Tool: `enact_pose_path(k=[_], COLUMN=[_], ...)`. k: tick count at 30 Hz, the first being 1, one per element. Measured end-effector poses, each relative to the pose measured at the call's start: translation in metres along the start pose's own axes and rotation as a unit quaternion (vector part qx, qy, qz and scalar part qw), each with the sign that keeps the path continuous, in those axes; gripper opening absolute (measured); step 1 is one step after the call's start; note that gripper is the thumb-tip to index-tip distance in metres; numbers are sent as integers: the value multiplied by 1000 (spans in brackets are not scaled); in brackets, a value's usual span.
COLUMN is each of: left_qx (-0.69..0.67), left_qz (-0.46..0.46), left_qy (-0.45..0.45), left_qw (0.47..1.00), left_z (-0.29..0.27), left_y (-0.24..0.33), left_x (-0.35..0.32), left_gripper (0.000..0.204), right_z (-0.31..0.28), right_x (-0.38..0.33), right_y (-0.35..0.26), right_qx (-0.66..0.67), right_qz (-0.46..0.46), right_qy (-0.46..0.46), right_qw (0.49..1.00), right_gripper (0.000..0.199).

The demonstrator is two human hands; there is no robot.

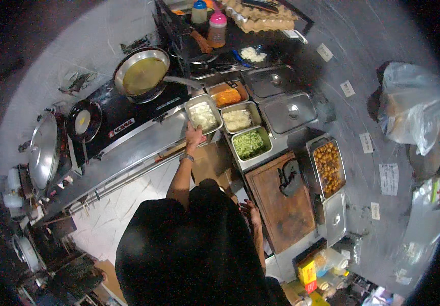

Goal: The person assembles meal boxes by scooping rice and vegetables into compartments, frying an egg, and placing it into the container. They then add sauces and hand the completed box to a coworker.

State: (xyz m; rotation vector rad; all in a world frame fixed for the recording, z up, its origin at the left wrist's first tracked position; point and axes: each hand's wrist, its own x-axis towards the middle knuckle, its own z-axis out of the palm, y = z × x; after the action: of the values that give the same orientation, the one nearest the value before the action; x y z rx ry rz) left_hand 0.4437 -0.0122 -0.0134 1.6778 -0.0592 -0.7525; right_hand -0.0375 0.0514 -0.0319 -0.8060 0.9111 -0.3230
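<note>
My left hand (194,135) grips the near edge of a metal pan (217,120) with white, creamy-looking food (202,115) in it. The pan sits between the stove's front ledge and the row of food pans. To its right are pale shredded food (237,119) and shredded green vegetable (249,145), each in a metal pan. Behind them is a pan of orange food (228,97). My right hand (251,211) is at the left edge of a wooden cutting board (276,224), fingers apart, nothing seen in it.
On the stove at left stand a large frying pan (141,76) with oil, a small pan (83,122) and a lidded wok (44,145). Lidded pans (287,113) lie at right, beside a tray of browned chunks (327,166). A dark-handled tool (290,177) rests on the board. Squeeze bottles (217,31) stand behind.
</note>
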Motion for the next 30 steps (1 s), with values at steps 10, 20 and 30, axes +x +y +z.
enact_pose_path(k=[10, 20, 30], left_qx=[-123, -58, -236], left_qz=[29, -37, -76], left_qy=[0, -105, -143], left_qw=[992, 992, 958], left_z=[-12, -4, -22], left_y=[-20, -5, -56], left_x=[-33, -31, -19], left_gripper=[88, 91, 53], right_z=[-19, -71, -96], right_x=[-25, -88, -113], right_y=[36, 150, 271], right_qx=[-23, 141, 195], right_qz=[-88, 45, 111], right_qy=[161, 273, 225], right_qw=[983, 951, 948], right_gripper=[52, 56, 31])
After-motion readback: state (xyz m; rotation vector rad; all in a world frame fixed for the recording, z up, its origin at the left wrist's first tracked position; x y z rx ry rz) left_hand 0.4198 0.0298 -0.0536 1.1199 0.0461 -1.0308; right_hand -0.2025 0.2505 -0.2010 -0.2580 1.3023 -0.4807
